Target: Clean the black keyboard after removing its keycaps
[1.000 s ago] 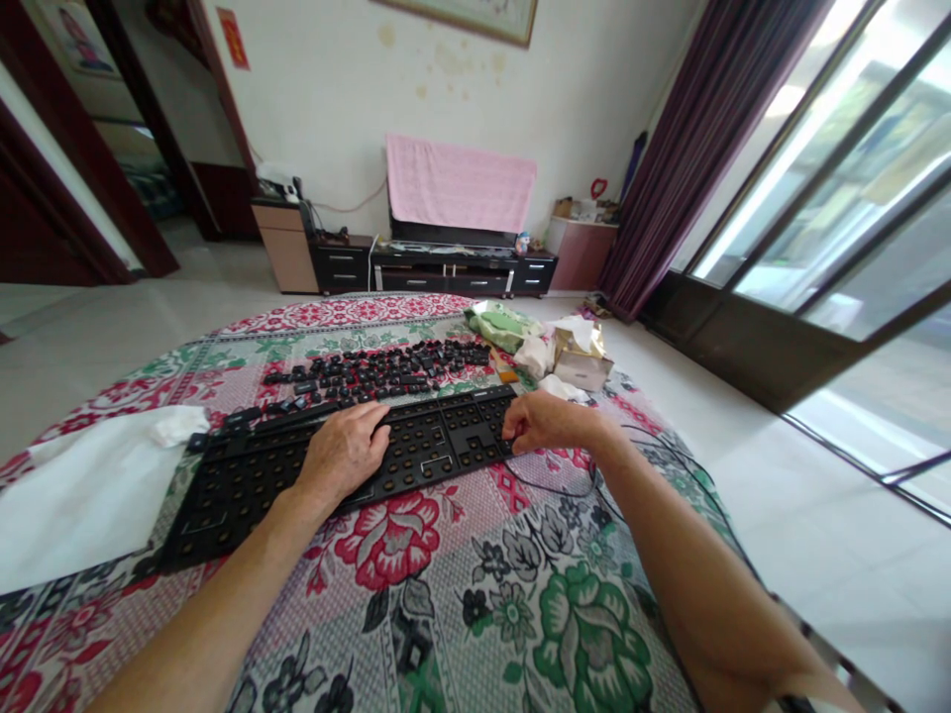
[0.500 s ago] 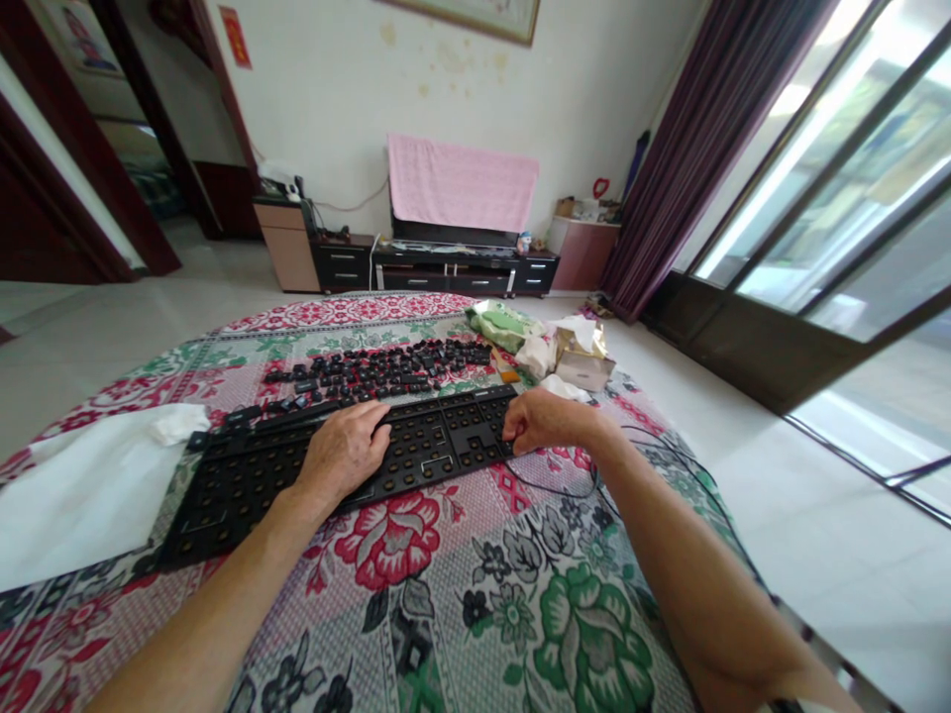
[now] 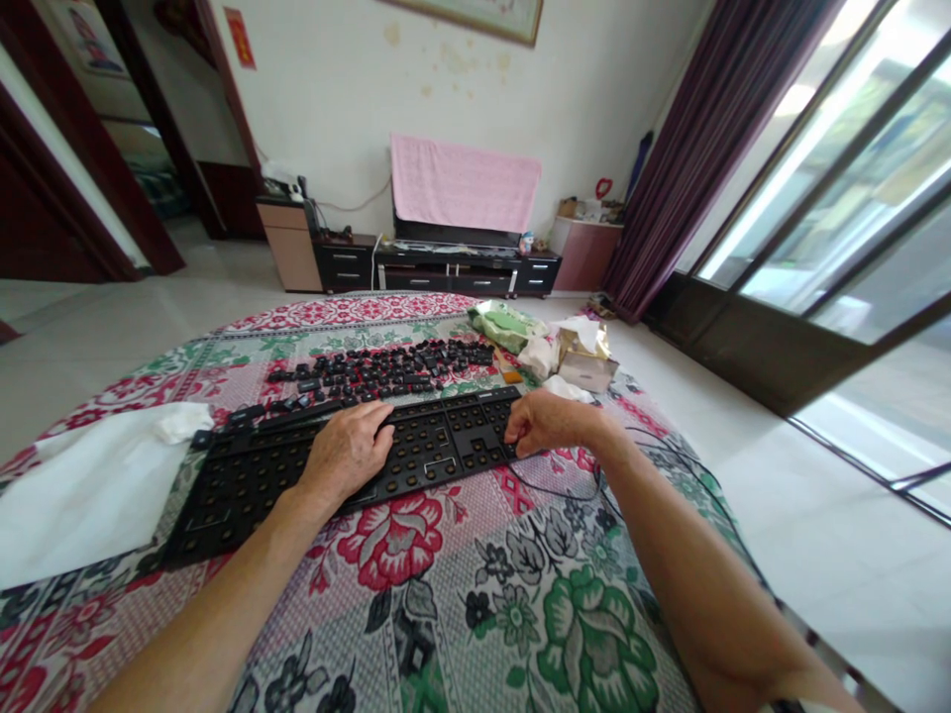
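Note:
A black keyboard frame with its keycaps removed lies across the flowered tablecloth. My left hand rests flat on its middle, fingers stretched forward over the bare switch holes. My right hand sits at the keyboard's right end with fingers curled down against the edge; whatever is under the fingertips is hidden. Several loose black keycaps lie in rows just beyond the keyboard. The keyboard's black cable loops on the cloth beside my right wrist.
A white cloth with a crumpled tissue lies at the left. A green packet, crumpled tissues and a tissue box sit at the far right. Beyond stand a TV cabinet and glass doors.
Both hands stay on the keyboard almost unmoved; the view has shifted slightly to the right.

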`<state>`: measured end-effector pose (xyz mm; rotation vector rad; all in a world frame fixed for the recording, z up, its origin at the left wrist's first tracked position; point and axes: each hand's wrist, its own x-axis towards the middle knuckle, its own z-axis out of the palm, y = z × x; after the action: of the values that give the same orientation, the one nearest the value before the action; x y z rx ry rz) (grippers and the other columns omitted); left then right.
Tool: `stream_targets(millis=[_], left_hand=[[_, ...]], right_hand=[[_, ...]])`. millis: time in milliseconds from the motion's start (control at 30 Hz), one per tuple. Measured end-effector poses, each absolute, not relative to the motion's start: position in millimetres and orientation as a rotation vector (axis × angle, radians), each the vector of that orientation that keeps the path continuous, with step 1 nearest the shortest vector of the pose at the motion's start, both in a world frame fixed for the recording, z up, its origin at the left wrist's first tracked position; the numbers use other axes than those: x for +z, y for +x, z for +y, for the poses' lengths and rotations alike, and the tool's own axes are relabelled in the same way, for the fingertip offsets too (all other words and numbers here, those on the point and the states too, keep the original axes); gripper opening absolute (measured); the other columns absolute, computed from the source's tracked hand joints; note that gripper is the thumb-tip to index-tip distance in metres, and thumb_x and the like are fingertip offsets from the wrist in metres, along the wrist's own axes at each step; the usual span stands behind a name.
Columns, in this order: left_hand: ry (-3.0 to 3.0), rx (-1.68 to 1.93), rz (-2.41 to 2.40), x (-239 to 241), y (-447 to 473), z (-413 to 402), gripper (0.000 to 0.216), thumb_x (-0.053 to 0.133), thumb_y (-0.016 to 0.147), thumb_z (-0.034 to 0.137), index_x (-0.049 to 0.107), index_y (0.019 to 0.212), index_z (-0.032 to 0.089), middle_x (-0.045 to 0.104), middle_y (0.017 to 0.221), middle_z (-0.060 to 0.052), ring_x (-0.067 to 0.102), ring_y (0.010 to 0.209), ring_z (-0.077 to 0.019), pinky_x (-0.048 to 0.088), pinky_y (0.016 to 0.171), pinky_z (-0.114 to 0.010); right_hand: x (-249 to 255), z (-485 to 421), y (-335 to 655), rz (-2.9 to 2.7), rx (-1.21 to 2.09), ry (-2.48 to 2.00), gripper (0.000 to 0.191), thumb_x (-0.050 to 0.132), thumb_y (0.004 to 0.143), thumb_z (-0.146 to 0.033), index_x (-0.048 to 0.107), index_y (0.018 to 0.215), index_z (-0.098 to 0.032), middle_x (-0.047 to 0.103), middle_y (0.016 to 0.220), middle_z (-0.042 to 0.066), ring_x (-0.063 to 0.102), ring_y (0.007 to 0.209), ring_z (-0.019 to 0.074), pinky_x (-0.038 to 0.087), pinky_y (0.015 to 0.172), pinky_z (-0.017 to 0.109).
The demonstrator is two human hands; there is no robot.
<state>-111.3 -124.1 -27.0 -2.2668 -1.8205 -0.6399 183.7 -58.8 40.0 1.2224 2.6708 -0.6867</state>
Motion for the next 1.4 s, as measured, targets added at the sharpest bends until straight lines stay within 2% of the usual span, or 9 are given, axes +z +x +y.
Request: stream_targets(millis=[367,500,833,1100,1233,1333,1400], left_hand=[[-2.263,-0.646,-1.829,-31.1,-113.5,-121.6,0.038,0.041,0.083,0.030,0.063,0.112,0.018,0.063,0.117,-0.008,0.059,0.106,-0.0211,0.044,0.096,-0.034],[-2.256,-0.626,-1.822,-30.2,-112.4,-122.6,0.040,0.038,0.085,0.030,0.063,0.112,0.015,0.063,0.117,-0.009,0.059,0.105,-0.0218,0.043,0.097,-0.035],[-2.251,-0.623,-1.810,-28.5,-111.9,-123.9,0.040,0.038,0.085,0.030,0.063,0.112,0.014,0.063,0.116,-0.009,0.059,0.106,-0.0217,0.043,0.097,-0.033],[-2.254,-0.629,-1.812,-29.4,-113.2,-124.6,0.040,0.039,0.085,0.030,0.063,0.112,0.014,0.063,0.116,-0.009,0.059,0.105,-0.0225,0.044,0.095,-0.034],[-2.253,-0.652,-1.783,-23.4,-108.1,-127.2,0.037,0.040,0.085,0.027,0.063,0.111,0.013,0.062,0.117,-0.011,0.060,0.103,-0.0226,0.045,0.094,-0.035],[-2.301,-0.771,-1.651,-11.4,-81.4,-131.6,0.033,0.044,0.084,0.026,0.064,0.109,0.017,0.058,0.120,-0.010,0.057,0.105,-0.0231,0.043,0.095,-0.039],[-2.410,-0.879,-1.548,-4.7,-52.5,-135.0,0.029,0.047,0.084,0.026,0.065,0.105,0.018,0.060,0.115,-0.008,0.055,0.103,-0.0208,0.043,0.094,-0.036]], right_hand=[[35.3,-57.4,188.0,2.656,-0.833,1.362,0.025,0.071,0.058,-0.019,0.074,0.083,-0.018,0.069,0.074,0.000,0.058,0.062,0.0112,0.043,0.055,0.019],[33.3,-55.2,192.1,2.650,-0.907,1.366,0.026,0.072,0.057,-0.020,0.074,0.083,-0.019,0.069,0.074,0.000,0.059,0.063,0.0114,0.043,0.056,0.020],[36.2,-55.5,190.6,2.695,-0.830,1.257,0.026,0.071,0.060,-0.019,0.074,0.086,-0.018,0.069,0.076,0.001,0.060,0.066,0.0120,0.045,0.060,0.021],[35.2,-49.8,195.3,2.630,-0.974,1.258,0.027,0.071,0.062,-0.024,0.074,0.088,-0.018,0.070,0.080,0.001,0.059,0.069,0.0120,0.045,0.063,0.022],[37.0,-53.8,190.5,2.658,-0.910,1.232,0.025,0.070,0.062,-0.020,0.074,0.087,-0.017,0.069,0.081,0.002,0.059,0.069,0.0117,0.045,0.061,0.020],[38.4,-57.5,186.1,2.646,-0.805,1.287,0.027,0.070,0.061,-0.017,0.074,0.087,-0.016,0.069,0.077,0.002,0.059,0.066,0.0120,0.044,0.057,0.020],[37.2,-57.4,185.8,2.633,-0.781,1.305,0.028,0.070,0.060,-0.017,0.074,0.087,-0.017,0.069,0.076,0.001,0.058,0.064,0.0121,0.043,0.056,0.019]])
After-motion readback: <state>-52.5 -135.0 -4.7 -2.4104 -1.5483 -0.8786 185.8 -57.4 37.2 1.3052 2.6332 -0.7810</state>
